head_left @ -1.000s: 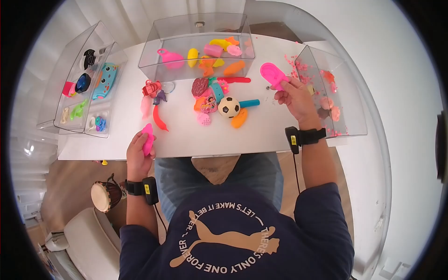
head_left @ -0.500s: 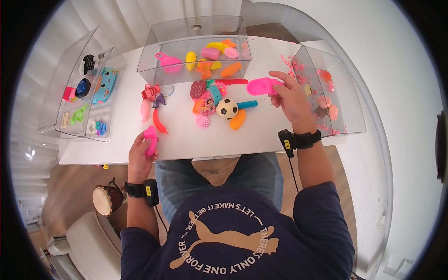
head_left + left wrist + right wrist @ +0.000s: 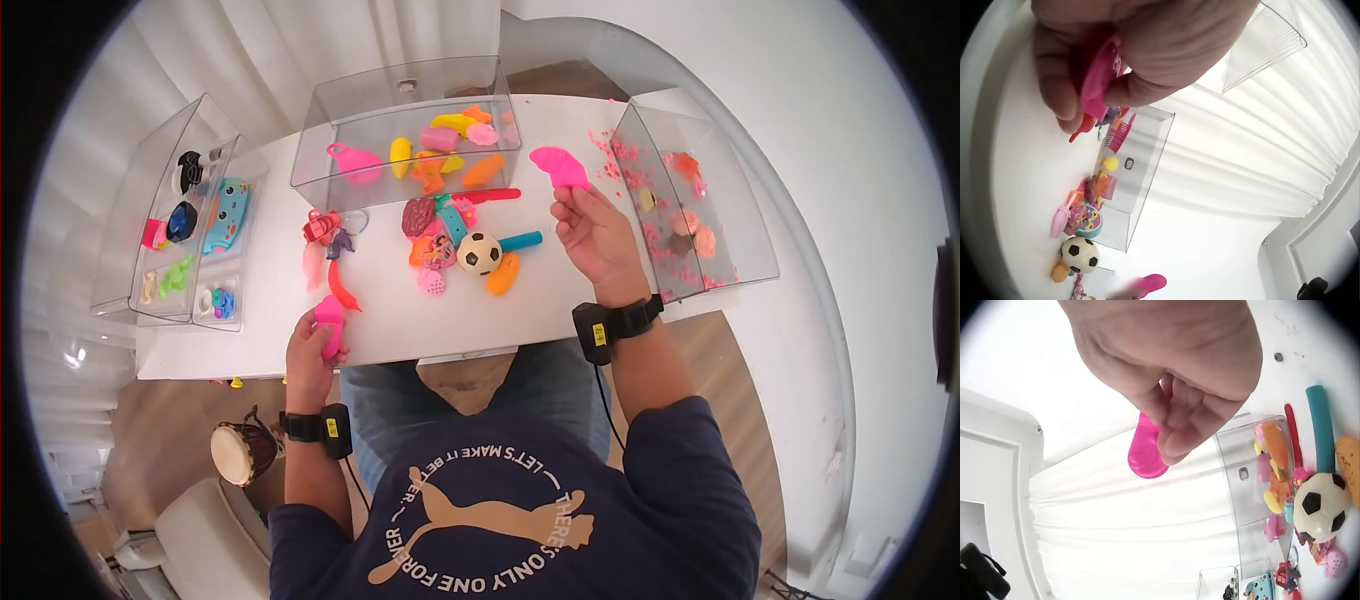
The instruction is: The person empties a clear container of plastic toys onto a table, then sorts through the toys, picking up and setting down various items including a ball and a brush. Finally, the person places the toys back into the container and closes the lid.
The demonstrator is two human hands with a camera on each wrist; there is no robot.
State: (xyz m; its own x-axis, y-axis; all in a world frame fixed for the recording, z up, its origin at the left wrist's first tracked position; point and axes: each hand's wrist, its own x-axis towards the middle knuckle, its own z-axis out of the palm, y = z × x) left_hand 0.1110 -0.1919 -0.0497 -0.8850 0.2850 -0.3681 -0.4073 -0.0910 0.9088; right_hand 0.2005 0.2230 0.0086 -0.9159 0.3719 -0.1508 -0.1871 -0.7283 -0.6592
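Observation:
The right hand (image 3: 598, 240) pinches a flat pink piece (image 3: 560, 167) between thumb and fingers, raised over the right part of the table; in the right wrist view the pink piece (image 3: 1147, 449) sticks out past the fingertips. At the table's front edge, the left hand (image 3: 312, 352) grips another pink piece (image 3: 331, 322), just below a red chili-shaped toy (image 3: 342, 287). The left wrist view shows this pink piece (image 3: 1100, 78) between thumb and fingers. A soccer ball (image 3: 479, 254) lies in a pile of toys between the hands.
A clear bin (image 3: 407, 88) with colourful toys stands at the back. Another clear bin (image 3: 150, 170) is at the left, and a third (image 3: 735, 215) at the right, near scattered pink bits (image 3: 622, 152). A teal stick (image 3: 521, 241) lies beside the ball.
The right hand has moved left and turned its pink piece, which shows a smooth side instead of its hollow one. The head view has shifted; the left hand still grips its piece.

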